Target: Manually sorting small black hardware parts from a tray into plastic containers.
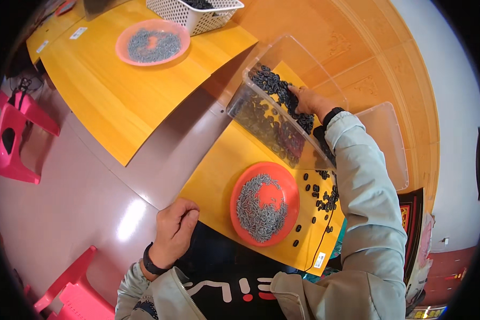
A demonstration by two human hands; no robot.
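Observation:
My right hand reaches into a clear plastic bin. Its fingers are apart and touch a heap of small black oval parts; the fingertips are partly hidden. At the table's near edge, my left hand is curled closed, thumb over the fingers. Whatever it may hold is hidden. Between my hands, nearer to me, a red-orange plate stands on the yellow table. Many small grey screw-like pins lie on it. Loose black parts are scattered right of the plate.
A second yellow table stands at the far left, carrying a pink plate of grey pins and a white perforated basket. A clear lid leans behind my right arm. Pink stools stand on the left floor.

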